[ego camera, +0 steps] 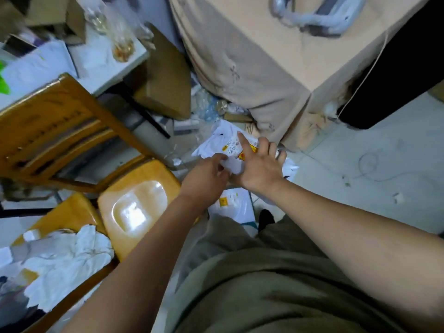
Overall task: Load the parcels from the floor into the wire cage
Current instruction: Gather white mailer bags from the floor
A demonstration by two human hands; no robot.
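Parcel (221, 138) on the floor (365, 150) — left hand (207, 174) pinches its near edge, right hand (260, 167) spread flat on it. A second parcel (236, 207) by the feet; wire cage unseen — loading looks far from done.

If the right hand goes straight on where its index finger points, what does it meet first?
The right hand lies on the white parcel, so it would slide along that first. Beyond its far edge, probably the clear plastic wrapping on the floor; depth is unclear.
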